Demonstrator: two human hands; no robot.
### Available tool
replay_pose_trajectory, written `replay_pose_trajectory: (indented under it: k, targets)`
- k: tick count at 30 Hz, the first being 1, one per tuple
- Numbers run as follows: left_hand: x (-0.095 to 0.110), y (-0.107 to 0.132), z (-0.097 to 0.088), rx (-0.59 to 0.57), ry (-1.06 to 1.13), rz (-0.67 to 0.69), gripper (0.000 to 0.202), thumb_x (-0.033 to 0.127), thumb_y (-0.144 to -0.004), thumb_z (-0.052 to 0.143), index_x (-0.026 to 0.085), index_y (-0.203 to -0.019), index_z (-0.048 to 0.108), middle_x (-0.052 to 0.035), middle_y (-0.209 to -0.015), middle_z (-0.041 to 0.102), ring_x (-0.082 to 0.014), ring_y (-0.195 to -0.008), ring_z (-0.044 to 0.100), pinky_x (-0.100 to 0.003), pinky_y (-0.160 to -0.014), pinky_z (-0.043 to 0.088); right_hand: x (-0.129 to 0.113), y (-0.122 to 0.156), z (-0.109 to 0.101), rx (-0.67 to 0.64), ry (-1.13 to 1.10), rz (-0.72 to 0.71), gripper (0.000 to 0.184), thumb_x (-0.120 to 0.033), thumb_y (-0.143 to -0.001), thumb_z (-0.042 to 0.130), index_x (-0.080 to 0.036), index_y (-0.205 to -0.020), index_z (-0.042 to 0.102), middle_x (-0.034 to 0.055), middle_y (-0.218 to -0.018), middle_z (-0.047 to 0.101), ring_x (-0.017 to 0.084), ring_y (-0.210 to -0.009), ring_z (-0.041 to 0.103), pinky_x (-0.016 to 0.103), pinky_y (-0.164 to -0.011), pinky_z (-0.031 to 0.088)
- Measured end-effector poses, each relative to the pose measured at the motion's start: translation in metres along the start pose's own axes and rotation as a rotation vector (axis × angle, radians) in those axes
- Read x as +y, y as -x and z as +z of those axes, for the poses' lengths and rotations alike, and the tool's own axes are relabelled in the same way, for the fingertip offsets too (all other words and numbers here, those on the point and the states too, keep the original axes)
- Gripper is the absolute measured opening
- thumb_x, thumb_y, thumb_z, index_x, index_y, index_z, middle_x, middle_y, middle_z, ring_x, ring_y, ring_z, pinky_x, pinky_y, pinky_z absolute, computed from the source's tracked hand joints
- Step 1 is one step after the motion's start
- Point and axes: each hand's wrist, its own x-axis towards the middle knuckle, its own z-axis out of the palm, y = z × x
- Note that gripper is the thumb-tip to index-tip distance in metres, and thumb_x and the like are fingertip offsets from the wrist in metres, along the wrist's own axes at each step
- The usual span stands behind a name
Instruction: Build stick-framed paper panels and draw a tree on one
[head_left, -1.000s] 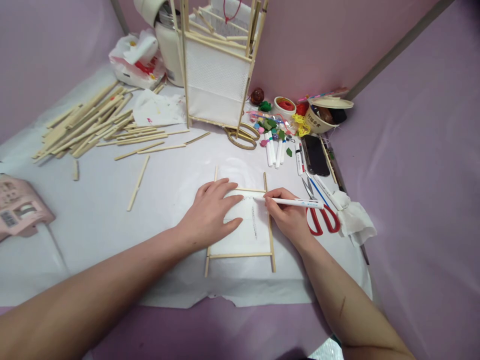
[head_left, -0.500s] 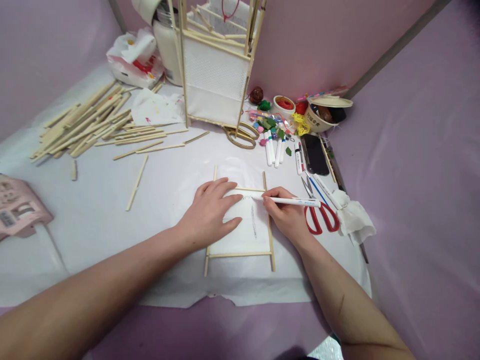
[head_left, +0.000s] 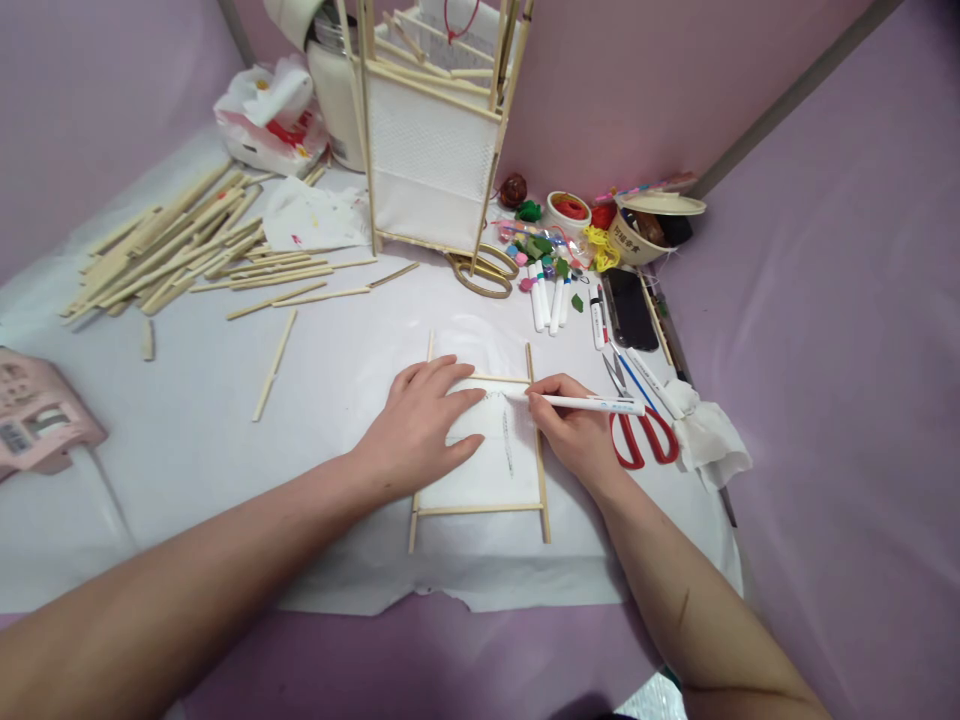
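The left hand lies open and flat on a white panel set in a wooden stick frame, near the middle of the tabletop. The right hand curls around a white pen, its tip on the panel. Far right, a small white cup holds red thread, and a beige bowl holds dark objects under a tilted lid.

Lilac-covered bench carried a white paper sheet. On it lay a small stick frame, loose wooden sticks, red-handled scissors, white marker pens, a black phone.
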Motion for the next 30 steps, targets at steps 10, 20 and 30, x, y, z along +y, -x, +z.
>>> replay_pose_trajectory:
  k: [10, 20, 30]
  targets:
    - [0.001, 0.001, 0.001, 0.004, 0.001, 0.005, 0.04, 0.035, -0.086, 0.066, 0.02, -0.123, 0.066, -0.0137, -0.146, 0.053, -0.0341, -0.143, 0.038, -0.056, -0.115, 0.03, -0.001, 0.005, -0.003, 0.088, -0.045, 0.08, 0.009, -0.028, -0.086, 0.061, -0.022, -0.08, 0.066, -0.0011, -0.07, 0.065, 0.016, -0.066, 0.059, 0.029, -0.064, 0.046]
    - [0.0, 0.003, 0.001, 0.027, 0.017, -0.006, 0.04, 0.032, -0.085, 0.068, 0.021, -0.124, 0.066, -0.013, -0.146, 0.053, -0.034, -0.143, 0.038, -0.056, -0.116, 0.03, -0.012, 0.015, -0.001, 0.178, -0.088, 0.171, 0.012, -0.032, -0.087, 0.061, -0.021, -0.085, 0.067, -0.0004, -0.072, 0.067, 0.017, -0.069, 0.061, 0.028, -0.066, 0.047]
    - [0.0, 0.003, 0.001, -0.002, 0.004, -0.01, 0.05, 0.04, -0.082, 0.075, 0.021, -0.127, 0.064, -0.0133, -0.149, 0.05, -0.0341, -0.145, 0.034, -0.056, -0.117, 0.027, -0.002, 0.014, 0.014, 0.165, -0.004, 0.103, 0.008, -0.027, -0.084, 0.061, -0.022, -0.083, 0.066, -0.001, -0.073, 0.067, 0.017, -0.069, 0.062, 0.029, -0.066, 0.048]
